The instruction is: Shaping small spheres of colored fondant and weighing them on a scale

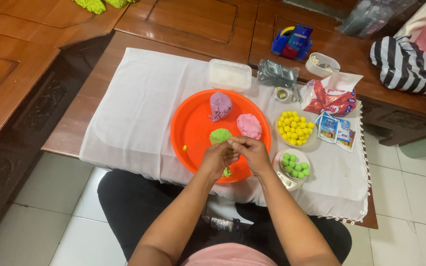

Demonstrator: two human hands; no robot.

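An orange round tray (191, 129) lies on a white cloth and holds three dough lumps: purple (220, 106), pink (249, 125) and green (219, 135). My left hand (217, 158) and my right hand (251, 151) meet over the tray's near edge, fingertips pinched together on a small piece of green dough (231, 143). A scrap of green dough (227, 172) shows below my left hand. To the right stand a bowl of yellow dough balls (295, 127) and a small dish of green dough balls (295, 165).
The white cloth (134, 108) covers a low wooden table. Behind the tray sit a clear plastic box (230, 75), a red-and-white bag (330, 97), sachets (335, 129), a small bowl (322, 64) and a blue tape dispenser (292, 42). A striped bag (406, 66) lies at far right.
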